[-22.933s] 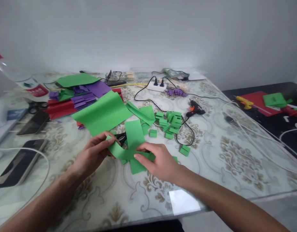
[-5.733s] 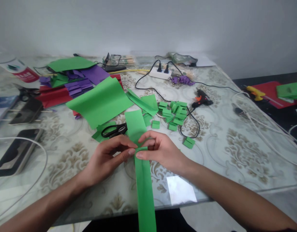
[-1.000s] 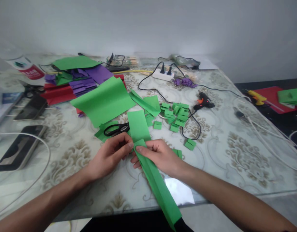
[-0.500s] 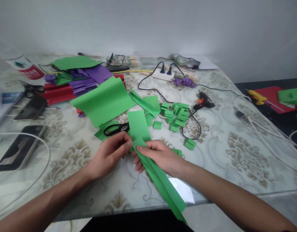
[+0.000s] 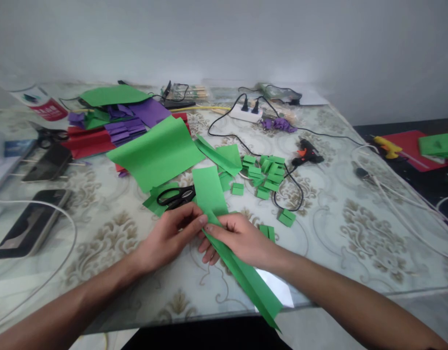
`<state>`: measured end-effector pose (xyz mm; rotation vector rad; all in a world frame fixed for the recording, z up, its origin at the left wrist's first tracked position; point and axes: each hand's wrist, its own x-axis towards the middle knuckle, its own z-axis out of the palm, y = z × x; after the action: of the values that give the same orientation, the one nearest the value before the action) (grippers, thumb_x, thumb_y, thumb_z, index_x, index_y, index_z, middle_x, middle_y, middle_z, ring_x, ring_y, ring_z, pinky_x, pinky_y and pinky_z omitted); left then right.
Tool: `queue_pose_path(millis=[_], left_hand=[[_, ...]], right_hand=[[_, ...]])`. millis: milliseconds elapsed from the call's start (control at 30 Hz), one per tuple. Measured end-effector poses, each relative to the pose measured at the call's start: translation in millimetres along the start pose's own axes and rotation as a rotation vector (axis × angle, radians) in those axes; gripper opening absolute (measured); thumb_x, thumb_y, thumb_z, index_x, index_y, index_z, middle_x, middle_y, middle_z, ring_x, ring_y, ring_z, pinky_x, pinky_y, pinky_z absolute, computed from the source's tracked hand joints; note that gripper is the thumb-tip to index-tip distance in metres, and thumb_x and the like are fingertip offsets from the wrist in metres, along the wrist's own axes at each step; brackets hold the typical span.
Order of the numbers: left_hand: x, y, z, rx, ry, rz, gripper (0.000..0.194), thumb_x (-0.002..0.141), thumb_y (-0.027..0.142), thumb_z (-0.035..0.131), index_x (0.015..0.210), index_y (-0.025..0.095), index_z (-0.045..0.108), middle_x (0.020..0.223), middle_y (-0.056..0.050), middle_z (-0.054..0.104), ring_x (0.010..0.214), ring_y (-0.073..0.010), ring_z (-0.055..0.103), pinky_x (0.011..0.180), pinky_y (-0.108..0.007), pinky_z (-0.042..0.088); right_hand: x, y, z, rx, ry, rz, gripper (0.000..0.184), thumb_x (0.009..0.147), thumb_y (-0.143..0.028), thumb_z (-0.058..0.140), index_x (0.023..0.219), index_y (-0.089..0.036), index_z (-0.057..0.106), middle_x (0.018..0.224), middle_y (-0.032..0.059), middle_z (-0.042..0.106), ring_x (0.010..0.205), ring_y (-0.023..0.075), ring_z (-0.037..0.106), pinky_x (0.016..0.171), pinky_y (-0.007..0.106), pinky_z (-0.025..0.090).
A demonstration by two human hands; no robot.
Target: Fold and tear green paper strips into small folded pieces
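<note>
A long green paper strip (image 5: 246, 272), creased along its length, slants down over the table's front edge. My right hand (image 5: 242, 238) pinches its upper end between thumb and fingers. My left hand (image 5: 175, 233) is closed on the left side of that same end, thumb against the paper. Just beyond my fingers lies a flat green paper piece (image 5: 209, 187). Black-handled scissors (image 5: 176, 195) rest left of it, their blades hidden under the paper. Several small folded green pieces (image 5: 266, 172) are heaped to the right, with a few loose ones nearer me.
A large curled green sheet (image 5: 156, 153) lies behind the scissors, near purple strips (image 5: 125, 130) and red paper (image 5: 89, 142). A black glue gun (image 5: 307, 152) and a white power strip (image 5: 246, 112) with cables stand at the back right. Phones (image 5: 31, 223) lie at left.
The strip's lower end has swung right and up from over my lap to the table edge. Its held end has tilted and narrowed between my fingers; both hands have shifted only slightly.
</note>
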<state>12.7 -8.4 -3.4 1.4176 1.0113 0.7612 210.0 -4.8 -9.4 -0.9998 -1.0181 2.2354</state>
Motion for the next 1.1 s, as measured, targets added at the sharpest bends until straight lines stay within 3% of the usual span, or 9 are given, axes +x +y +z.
queue_pose_path(millis=[100,267,433,1100], left_hand=[[0.3,0.1,-1.2,0.021,0.002,0.014,0.03,0.105,0.039,0.057,0.084,0.019,0.06,0.068,0.002,0.062,0.061,-0.0127,0.055,0.059,-0.025,0.043],[4.4,2.2,-11.0,0.149,0.127,0.041,0.034,0.102,0.04,0.059,0.076,0.018,0.059,0.063,0.004,0.054,0.058,-0.0116,0.048,0.054,-0.023,0.038],[5.9,0.8,-16.7,0.204,0.172,0.018,0.036,0.1,0.043,0.059,0.074,0.018,0.059,0.061,0.004,0.051,0.056,-0.0121,0.046,0.053,-0.024,0.038],[14.8,-2.0,-44.4,0.005,0.434,0.044,0.022,0.095,0.028,0.066,0.075,0.019,0.063,0.056,0.004,0.057,0.051,-0.0114,0.053,0.051,-0.023,0.043]], right_hand=[[-0.5,-1.0,0.1,-0.01,-0.015,0.013,0.055,0.078,-0.067,0.081,0.079,-0.013,0.073,0.072,0.0043,0.074,0.061,0.0145,0.072,0.064,0.029,0.061],[-1.3,-2.3,-1.9,-0.01,-0.008,0.025,0.048,0.08,-0.06,0.082,0.082,-0.013,0.073,0.08,0.0051,0.077,0.063,0.0146,0.073,0.064,0.029,0.06],[-1.9,-2.9,-3.1,-0.028,0.003,0.036,0.046,0.08,-0.058,0.083,0.084,-0.013,0.074,0.081,0.0055,0.077,0.063,0.0144,0.072,0.062,0.028,0.059],[-4.5,-12.5,-11.6,-0.137,0.031,0.052,0.034,0.089,-0.048,0.077,0.085,-0.015,0.07,0.085,0.0062,0.079,0.059,0.0118,0.07,0.05,0.021,0.053]])
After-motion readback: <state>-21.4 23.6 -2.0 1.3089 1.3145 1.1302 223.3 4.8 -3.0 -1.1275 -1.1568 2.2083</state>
